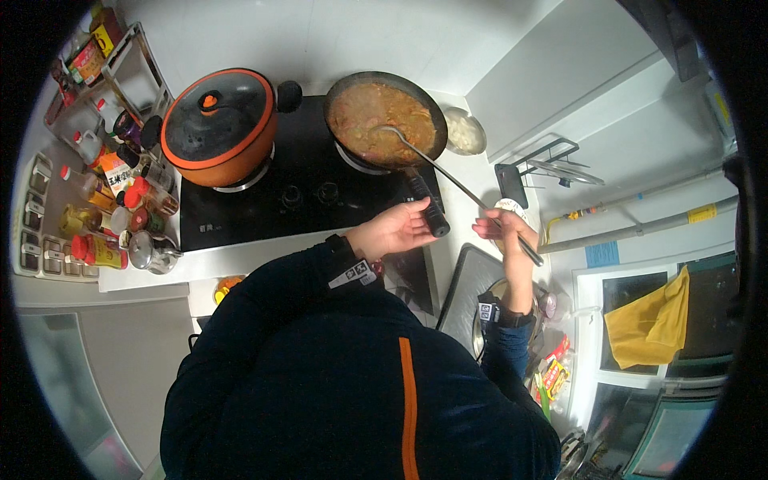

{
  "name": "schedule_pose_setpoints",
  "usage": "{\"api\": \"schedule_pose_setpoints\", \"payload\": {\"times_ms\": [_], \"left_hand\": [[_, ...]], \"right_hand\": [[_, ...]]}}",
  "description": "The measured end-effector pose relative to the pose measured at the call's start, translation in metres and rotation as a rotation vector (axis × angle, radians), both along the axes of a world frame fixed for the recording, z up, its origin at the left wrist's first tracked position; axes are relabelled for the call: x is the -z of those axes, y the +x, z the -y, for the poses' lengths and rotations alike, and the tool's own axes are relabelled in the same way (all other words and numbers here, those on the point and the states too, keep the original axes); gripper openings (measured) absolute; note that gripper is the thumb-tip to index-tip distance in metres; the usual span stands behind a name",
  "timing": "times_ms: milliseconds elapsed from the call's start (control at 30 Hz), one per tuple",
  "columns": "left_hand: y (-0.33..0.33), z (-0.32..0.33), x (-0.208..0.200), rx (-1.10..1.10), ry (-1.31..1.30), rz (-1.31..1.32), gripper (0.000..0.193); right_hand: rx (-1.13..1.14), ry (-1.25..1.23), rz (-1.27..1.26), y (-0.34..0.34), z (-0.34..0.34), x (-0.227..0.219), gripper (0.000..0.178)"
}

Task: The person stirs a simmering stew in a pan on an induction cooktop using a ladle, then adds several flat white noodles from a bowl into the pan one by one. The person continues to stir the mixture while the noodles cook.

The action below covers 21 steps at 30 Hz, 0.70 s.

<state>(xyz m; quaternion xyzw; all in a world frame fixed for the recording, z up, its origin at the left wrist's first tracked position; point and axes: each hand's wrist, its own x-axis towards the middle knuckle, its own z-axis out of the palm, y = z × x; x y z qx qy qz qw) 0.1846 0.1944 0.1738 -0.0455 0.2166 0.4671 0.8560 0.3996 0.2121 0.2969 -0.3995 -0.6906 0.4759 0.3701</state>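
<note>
A dark wok (439, 148) full of brown, saucy stew (360, 112) sits on the right burner. My right hand (512, 232) is closed around the handle of a long metal ladle (456, 182), whose head lies in the stew. Just left of the wok's black handle (430, 210), my left hand (392, 230) is half turned up with its fingers loosely stretched out. Its fingertips are at the handle but not wrapped around it; whether they touch it I cannot tell.
An orange pot (232, 156) with a glass lid covers the left burner of the black hob (232, 216). Seasoning bottles (148, 196) crowd the left. A bowl of pale food (466, 132) stands right of the wok. The sink (464, 300) lies at right, and a yellow cloth (650, 316) hangs beyond.
</note>
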Motion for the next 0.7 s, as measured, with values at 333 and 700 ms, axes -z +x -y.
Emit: {"api": "schedule_pose_setpoints", "payload": {"times_ms": [333,700], "left_hand": [[0.0,0.001,0.001,-0.009,0.037,0.02,0.034],[-0.002,0.0,0.0,0.007,0.032,-0.012,0.036]], "right_hand": [[0.107,0.01,-0.225,-0.033,-0.044,0.043,0.046],[0.248,0.134,-0.276,-0.015,-0.043,0.008,0.044]]}}
